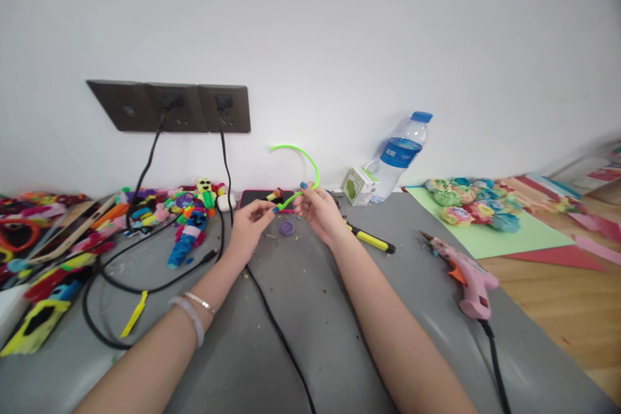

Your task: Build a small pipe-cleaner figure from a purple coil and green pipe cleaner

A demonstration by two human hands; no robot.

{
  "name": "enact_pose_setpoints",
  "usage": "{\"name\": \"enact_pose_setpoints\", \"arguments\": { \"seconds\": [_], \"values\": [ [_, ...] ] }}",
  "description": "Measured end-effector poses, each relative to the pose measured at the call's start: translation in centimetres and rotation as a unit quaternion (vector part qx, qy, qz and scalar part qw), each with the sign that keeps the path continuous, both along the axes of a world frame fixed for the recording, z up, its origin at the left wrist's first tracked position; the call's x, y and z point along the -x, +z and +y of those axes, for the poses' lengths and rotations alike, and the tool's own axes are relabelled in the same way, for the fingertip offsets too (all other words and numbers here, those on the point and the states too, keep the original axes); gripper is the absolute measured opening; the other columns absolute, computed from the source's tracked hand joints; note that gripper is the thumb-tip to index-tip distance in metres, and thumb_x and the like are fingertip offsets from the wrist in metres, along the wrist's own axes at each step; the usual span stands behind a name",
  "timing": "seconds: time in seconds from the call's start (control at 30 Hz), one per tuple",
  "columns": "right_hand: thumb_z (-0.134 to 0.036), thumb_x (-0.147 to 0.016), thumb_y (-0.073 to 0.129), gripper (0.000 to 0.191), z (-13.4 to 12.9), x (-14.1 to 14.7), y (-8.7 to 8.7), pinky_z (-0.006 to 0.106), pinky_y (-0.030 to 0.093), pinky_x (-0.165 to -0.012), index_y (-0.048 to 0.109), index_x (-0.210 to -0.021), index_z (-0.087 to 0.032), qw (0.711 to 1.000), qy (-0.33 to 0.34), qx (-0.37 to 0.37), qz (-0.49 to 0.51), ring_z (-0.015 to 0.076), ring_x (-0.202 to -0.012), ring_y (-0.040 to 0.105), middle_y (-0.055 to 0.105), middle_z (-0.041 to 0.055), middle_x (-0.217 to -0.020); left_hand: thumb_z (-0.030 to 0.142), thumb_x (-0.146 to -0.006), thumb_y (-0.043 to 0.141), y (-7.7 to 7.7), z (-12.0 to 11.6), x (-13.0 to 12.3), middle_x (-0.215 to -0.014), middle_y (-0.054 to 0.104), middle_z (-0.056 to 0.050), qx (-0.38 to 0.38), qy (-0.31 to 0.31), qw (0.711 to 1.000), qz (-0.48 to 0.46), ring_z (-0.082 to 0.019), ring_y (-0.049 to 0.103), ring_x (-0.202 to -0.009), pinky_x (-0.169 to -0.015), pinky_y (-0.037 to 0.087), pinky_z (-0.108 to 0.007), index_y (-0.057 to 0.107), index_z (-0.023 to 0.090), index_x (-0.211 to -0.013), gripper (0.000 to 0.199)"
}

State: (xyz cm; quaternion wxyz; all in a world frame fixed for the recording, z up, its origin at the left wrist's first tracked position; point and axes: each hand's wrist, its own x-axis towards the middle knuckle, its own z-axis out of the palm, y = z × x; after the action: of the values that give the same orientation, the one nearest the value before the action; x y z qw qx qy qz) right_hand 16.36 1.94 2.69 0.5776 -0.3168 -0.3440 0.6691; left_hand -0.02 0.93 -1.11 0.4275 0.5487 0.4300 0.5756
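Note:
A bright green pipe cleaner point(310, 158) runs between my two hands, its long free end curving up and over to the left against the wall. My left hand point(252, 220) pinches its lower end, where a small green bend or coil shows at the fingertips. Closed on the strip a little farther along is my right hand point(320, 210), thumb and fingers together. Just below the hands a round purple disc point(286, 228) lies on the grey table point(301, 310). Behind them is a dark phone with a pink edge point(250, 197), partly covered by my fingers.
On the right lie a pink glue gun point(473, 281), a yellow-black utility knife point(371, 239) and paper flowers point(468, 200) on green card. A water bottle point(400, 155) leans by a small box point(359, 186). Colourful pipe-cleaner figures point(191, 229) and looping black cables point(145, 288) spread leftward.

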Motion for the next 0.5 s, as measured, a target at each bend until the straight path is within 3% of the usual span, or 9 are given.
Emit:
{"name": "enact_pose_setpoints", "arguments": {
  "seconds": [0.5],
  "values": [
    [-0.040,-0.070,0.078,0.030,-0.07,-0.01,-0.56,0.015,0.045,-0.047,0.058,-0.074,-0.018,0.996,0.053,-0.066,-0.013,0.0062,-0.048,0.057,0.063,-0.0039,-0.058,0.030,-0.070,0.068,0.57,-0.36,-0.25,-0.064,0.057,0.001,0.014,-0.034,0.997,0.066,-0.012,0.048,-0.060,-0.058,0.036,-0.024,0.068,0.015,-0.072,0.015]
  ]
}}
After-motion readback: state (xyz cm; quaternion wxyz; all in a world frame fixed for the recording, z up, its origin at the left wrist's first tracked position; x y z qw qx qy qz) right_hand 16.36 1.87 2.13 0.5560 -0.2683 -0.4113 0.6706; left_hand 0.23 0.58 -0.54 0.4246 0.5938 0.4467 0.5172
